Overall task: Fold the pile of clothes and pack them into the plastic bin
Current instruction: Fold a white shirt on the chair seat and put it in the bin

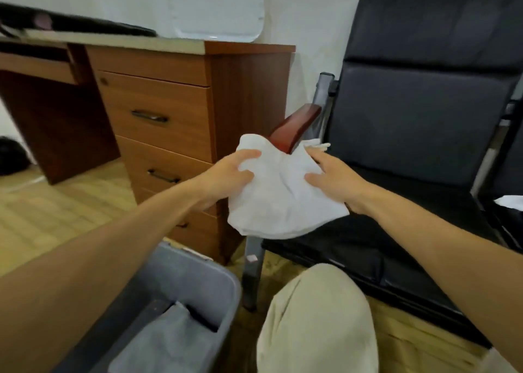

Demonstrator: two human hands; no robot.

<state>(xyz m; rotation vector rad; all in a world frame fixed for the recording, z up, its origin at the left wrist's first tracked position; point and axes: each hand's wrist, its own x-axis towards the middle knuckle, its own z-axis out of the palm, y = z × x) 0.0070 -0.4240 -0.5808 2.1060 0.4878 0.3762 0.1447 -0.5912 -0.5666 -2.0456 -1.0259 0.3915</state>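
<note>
A crumpled white garment [278, 200] hangs in the air between my two hands, above the front left corner of a black chair seat [376, 239]. My left hand [229, 174] grips its left edge, fingers curled into the cloth. My right hand [334, 177] holds its right side, with the thumb pressed on the fabric and the forefinger stretched out along the top edge. The grey plastic bin [198, 276] stands on the floor at the lower left, below my left forearm. Inside it lies a folded grey garment [167, 341].
A wooden desk with a stack of drawers [158, 123] stands just left of the chair. The chair's red-brown armrest [294, 129] rises behind the white garment. My knee in beige trousers [317, 316] is at the bottom centre. Another white cloth [510, 201] lies at the right edge.
</note>
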